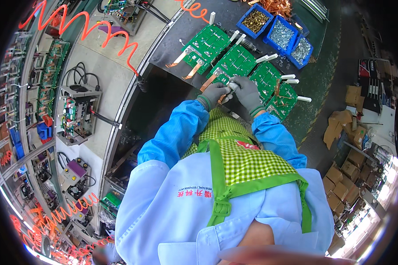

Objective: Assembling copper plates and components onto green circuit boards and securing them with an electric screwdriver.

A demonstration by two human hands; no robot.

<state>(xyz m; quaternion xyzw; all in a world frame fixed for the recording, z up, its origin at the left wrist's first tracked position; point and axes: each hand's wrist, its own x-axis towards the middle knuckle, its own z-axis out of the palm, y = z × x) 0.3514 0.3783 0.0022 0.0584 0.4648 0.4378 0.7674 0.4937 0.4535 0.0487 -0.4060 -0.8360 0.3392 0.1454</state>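
A dark surface (172, 48) carried a row of green circuit boards (234, 59), with a grey conveyor to its left and cardboard boxes (345, 172) on the floor at right. The gloved left hand (213, 93) and right hand (247, 90) met, each grip pinching a small white part (231, 87), hard to make out, over the near boards. Far blue bins (278, 33) held brass and silvery screws.

Both forearms, in blue sleeves, rise from the frame's middle toward upper centre and converge there. The left hand (213, 94), in a grey glove, sits with fingers curled inward, touching the right. The right hand (247, 92), also grey-gloved, is bent at the wrist, its fingers closed in a pinch beside the left
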